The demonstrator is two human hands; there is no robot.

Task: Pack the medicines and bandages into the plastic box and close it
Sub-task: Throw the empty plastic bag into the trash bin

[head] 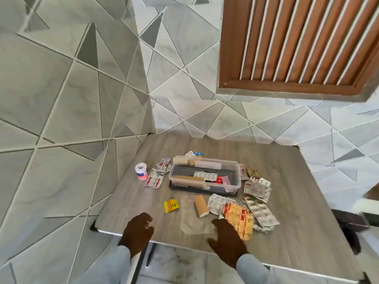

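Note:
A clear plastic box (233, 186) stands open mid-table on its dark lid, with several blister strips and a tan bandage inside. Around it lie a white tape roll (141, 171), red-and-silver blister strips (155, 178), a yellow packet (171, 205), a tan bandage roll (201, 206), an orange foil pack (240, 219) and silver blister strips (261, 212). An empty clear plastic bag (193, 219) lies near the front edge. My left hand (137, 232) hovers over the table's front edge, fingers loosely curled, holding nothing. My right hand (227, 238) rests flat beside the orange foil pack, holding nothing.
The grey wooden table (297, 201) stands in a corner of tiled walls. More strips and a gold packet (253, 172) lie right of the box, and small packs (193, 154) sit behind it. A brown slatted shutter (297, 42) hangs above.

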